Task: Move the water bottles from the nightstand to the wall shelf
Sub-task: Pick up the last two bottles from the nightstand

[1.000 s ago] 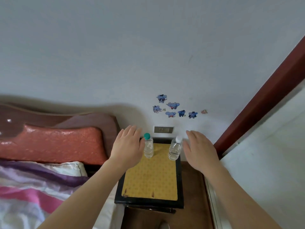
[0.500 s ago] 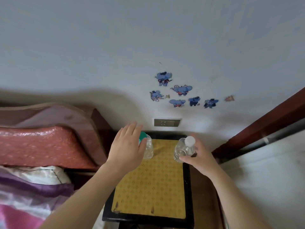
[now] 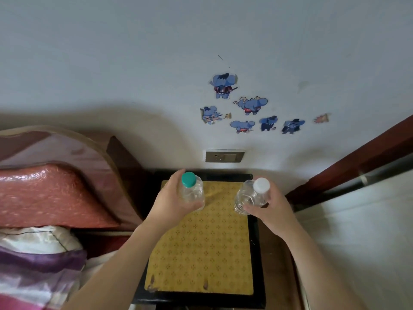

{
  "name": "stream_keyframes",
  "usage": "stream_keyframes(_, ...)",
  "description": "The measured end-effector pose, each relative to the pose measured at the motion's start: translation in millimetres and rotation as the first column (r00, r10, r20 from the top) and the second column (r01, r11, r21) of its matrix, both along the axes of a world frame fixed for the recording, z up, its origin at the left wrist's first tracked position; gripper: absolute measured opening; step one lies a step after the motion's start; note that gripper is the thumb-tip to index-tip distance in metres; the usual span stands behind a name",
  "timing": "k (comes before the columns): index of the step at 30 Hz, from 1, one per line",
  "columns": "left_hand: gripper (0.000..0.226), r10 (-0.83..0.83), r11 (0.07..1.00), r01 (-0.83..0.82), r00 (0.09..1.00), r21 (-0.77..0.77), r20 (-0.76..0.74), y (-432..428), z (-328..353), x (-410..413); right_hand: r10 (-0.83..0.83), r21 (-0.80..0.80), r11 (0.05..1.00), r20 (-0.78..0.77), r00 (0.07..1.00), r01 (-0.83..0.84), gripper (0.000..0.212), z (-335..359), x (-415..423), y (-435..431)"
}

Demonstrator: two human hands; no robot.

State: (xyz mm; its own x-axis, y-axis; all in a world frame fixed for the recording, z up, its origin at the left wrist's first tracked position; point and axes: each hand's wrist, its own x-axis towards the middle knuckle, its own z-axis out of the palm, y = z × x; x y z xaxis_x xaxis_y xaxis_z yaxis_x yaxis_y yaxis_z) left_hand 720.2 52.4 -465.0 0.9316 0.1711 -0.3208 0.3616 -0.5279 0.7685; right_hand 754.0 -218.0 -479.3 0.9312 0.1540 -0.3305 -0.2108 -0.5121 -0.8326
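Two small clear water bottles are over the back of the nightstand (image 3: 257,242), a black table with a yellow patterned top. My left hand (image 3: 169,200) grips the green-capped bottle (image 3: 192,191) around its body. My right hand (image 3: 271,204) grips the white-capped bottle (image 3: 250,195), which is tilted slightly left. Whether the bottles still touch the tabletop I cannot tell. No wall shelf is in view.
A bed with a red padded headboard (image 3: 51,193) and striped bedding (image 3: 33,265) lies to the left. On the wall behind the nightstand are a power socket (image 3: 224,156) and elephant stickers (image 3: 245,106). A dark red door frame (image 3: 357,164) runs along the right.
Both hands went from open beside the bottles to gripping them. The right closed first, then the left. The view has moved closer to the nightstand.
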Motion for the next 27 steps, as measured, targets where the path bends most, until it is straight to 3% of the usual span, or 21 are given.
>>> stream_keyframes(4, 0.073, -0.002, 1.0, 0.003, 0.999, -0.017, 0.038, 3, -13, 2, -0.055, 0.034, 0.998, 0.016, 0.998, 0.055, 0.066, -8, 0, 2)
stream_keyframes(12, 0.074, -0.032, 0.999, 0.033, 0.996, -0.009, 0.089, 10, 14, -8, -0.082, 0.05, 0.996, 0.069, 0.994, 0.079, 0.069, 27, -8, 8)
stream_keyframes(27, 0.048, -0.002, 0.996, 0.032, 0.947, -0.085, 0.322, 30, 250, -62, -0.028, 0.078, 0.997, 0.211, 0.977, 0.012, 0.063, 270, -64, 46)
